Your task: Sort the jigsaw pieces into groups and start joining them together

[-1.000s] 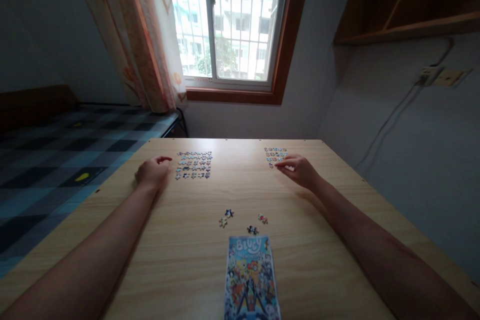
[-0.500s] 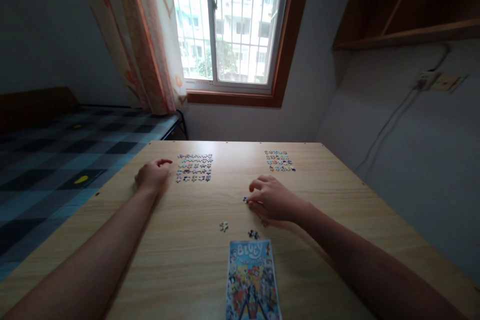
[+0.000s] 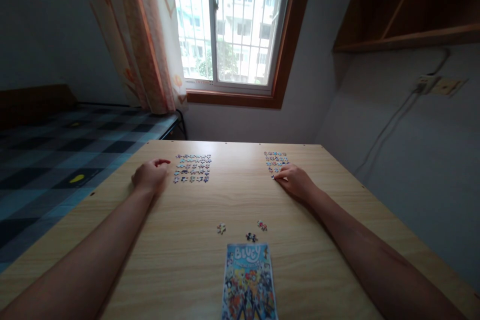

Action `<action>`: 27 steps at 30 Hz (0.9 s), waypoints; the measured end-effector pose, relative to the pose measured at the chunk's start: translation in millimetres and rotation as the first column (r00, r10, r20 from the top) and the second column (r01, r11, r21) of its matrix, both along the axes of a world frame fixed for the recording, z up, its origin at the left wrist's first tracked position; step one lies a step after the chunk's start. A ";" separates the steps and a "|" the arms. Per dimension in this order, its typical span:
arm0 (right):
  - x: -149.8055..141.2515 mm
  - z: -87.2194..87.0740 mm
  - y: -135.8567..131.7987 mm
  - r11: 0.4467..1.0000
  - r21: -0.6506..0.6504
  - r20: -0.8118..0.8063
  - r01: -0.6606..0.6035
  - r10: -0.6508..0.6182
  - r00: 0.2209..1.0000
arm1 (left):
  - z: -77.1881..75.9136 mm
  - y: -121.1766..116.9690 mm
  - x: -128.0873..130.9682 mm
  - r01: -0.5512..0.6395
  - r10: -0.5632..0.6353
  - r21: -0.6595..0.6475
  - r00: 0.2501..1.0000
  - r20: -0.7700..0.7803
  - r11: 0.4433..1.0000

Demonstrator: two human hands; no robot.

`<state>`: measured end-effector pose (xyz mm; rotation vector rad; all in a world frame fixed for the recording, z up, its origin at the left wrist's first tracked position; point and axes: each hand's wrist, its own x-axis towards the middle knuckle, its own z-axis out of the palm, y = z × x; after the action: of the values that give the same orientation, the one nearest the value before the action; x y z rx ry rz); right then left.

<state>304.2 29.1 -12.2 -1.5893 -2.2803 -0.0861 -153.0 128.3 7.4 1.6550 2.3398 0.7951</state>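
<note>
My right hand (image 3: 297,181) is at the near edge of the right-hand block of jigsaw pieces (image 3: 276,159), partly covering it. Its fingertips are closed on a small puzzle piece (image 3: 273,177), which is at the tabletop. My left hand (image 3: 150,176) rests on the table just left of the larger block of puzzle pieces (image 3: 192,165). It holds nothing that I can see; the index finger stretches out and the others curl loosely. Three loose pieces lie closer to me: a pale one (image 3: 221,229), a dark one (image 3: 251,236) and a reddish one (image 3: 262,225).
A colourful picture sheet marked "Bluey" (image 3: 249,280) lies at the front of the wooden table (image 3: 180,260). Beyond the table are a window (image 3: 240,25) and a curtain (image 3: 138,35). A bed with checked covering (image 3: 93,145) stands left; a shelf (image 3: 412,37) hangs at the right.
My right hand has moved away from me and to the right, carrying a puzzle piece from mid-table to the right-hand block. The reddish piece is now uncovered. My left hand stays put.
</note>
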 end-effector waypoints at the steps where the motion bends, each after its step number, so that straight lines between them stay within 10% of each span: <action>1: -2.1 -0.6 0.2 1.000 0.010 0.012 0.011 -0.011 1.000 | -0.2 0.3 0.0 -0.004 0.004 0.002 1.000 -0.004 1.000; 15: -10.2 -2.3 -5.4 0.995 0.093 -0.054 0.048 -0.043 0.998 | 0.2 -0.6 1.6 -0.004 0.004 0.003 1.000 -0.007 1.000; 19: -19.5 11.4 -13.0 0.993 0.022 -0.213 -0.116 0.118 0.970 | 0.8 -0.6 2.5 -0.002 0.002 -0.001 1.000 -0.013 1.000; 23: -41.8 30.9 -28.1 0.808 -0.318 -0.327 -0.496 0.397 0.857 | 0.3 0.4 2.3 -0.010 0.010 -0.002 1.000 -0.026 1.000; 27: -62.4 40.5 -43.6 0.680 -0.455 -0.299 -0.574 0.490 0.819 | -0.2 0.8 1.9 -0.001 0.001 0.013 1.000 -0.016 1.000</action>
<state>241.8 -14.6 28.3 -0.9866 -2.6769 0.8618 -151.1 129.1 7.2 1.6718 2.3518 0.8017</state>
